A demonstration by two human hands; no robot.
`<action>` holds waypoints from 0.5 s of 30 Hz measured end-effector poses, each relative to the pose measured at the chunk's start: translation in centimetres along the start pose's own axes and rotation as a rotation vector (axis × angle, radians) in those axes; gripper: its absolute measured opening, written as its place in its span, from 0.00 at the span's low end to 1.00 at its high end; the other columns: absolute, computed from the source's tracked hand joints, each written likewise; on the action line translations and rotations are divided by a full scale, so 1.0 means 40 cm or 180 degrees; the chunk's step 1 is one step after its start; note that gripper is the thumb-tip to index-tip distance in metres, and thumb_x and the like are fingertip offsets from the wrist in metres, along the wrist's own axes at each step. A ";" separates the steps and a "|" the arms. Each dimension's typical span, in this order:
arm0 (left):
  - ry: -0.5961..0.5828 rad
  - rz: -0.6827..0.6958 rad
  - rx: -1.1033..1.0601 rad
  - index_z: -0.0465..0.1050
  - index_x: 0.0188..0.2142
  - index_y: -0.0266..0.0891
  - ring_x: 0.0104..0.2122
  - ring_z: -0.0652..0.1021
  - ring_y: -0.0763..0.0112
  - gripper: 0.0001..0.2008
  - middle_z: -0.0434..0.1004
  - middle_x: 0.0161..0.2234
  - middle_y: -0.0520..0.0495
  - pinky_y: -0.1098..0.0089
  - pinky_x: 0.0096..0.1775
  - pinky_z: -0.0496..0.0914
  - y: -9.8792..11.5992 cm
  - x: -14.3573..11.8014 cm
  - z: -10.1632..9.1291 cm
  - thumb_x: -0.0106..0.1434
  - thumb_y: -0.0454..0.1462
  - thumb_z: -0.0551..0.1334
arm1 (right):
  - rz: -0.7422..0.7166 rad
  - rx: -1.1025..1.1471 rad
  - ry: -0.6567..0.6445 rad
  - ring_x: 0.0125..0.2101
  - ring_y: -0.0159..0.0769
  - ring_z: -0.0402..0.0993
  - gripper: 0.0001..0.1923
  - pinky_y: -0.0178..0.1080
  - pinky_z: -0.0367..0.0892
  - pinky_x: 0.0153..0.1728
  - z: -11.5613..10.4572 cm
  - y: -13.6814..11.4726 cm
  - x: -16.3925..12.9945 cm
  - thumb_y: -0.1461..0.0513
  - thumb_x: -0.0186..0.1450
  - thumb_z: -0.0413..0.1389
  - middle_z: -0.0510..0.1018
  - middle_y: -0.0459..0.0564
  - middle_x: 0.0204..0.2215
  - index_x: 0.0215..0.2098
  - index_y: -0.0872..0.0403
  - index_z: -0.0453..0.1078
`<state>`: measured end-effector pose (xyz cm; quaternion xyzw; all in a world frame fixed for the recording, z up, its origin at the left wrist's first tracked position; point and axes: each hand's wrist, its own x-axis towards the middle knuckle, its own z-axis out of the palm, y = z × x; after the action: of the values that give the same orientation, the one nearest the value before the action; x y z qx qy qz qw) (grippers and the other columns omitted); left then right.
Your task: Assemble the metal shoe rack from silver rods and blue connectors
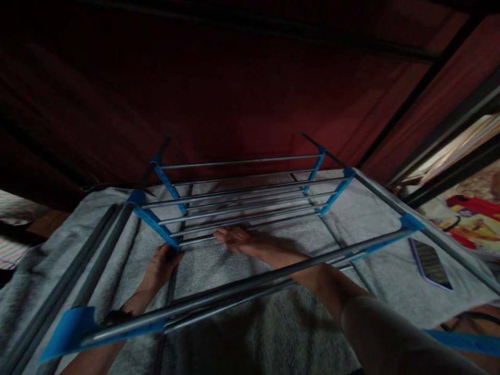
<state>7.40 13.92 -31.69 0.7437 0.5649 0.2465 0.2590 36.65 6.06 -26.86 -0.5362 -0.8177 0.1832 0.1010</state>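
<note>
A rack of grey metal tubes with blue plastic brackets lies on a grey towel-like cloth (250,291). My left hand (162,263) is closed around the lower end of the left blue bracket (158,224), where a tube meets it. Some of its fingers are hidden behind the bracket. My right hand (233,238) reaches under the near tube (273,271) and has its fingers wrapped round the lowest metal tube (197,240), a little right of that joint. Another blue bracket (336,192) carries the tubes' right ends.
Loose grey tubes (74,276) lie along the left side. A phone (432,263) rests on the cloth at the right. Behind the rack stands a dark red panel (242,99). A red and yellow package (472,224) shows at the far right.
</note>
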 end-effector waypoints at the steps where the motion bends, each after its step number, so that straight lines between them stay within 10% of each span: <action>1: 0.0031 0.0009 -0.0008 0.73 0.37 0.42 0.38 0.78 0.56 0.17 0.74 0.34 0.46 0.59 0.42 0.75 -0.005 0.002 0.001 0.52 0.50 0.64 | -0.0015 -0.0035 -0.0016 0.46 0.38 0.74 0.11 0.38 0.66 0.44 0.000 0.002 0.002 0.65 0.76 0.46 0.77 0.48 0.50 0.47 0.50 0.71; 15: -0.0062 0.0178 0.0033 0.67 0.29 0.45 0.32 0.74 0.57 0.19 0.71 0.28 0.48 0.59 0.37 0.73 -0.013 0.009 -0.002 0.51 0.56 0.63 | 0.0021 -0.0230 -0.0082 0.44 0.37 0.74 0.12 0.36 0.66 0.42 0.024 0.030 0.018 0.60 0.78 0.47 0.78 0.47 0.50 0.51 0.52 0.71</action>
<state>7.07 14.40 -31.95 0.7629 0.5426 0.2434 0.2536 37.02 6.96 -28.25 -0.5399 -0.8232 0.1608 0.0704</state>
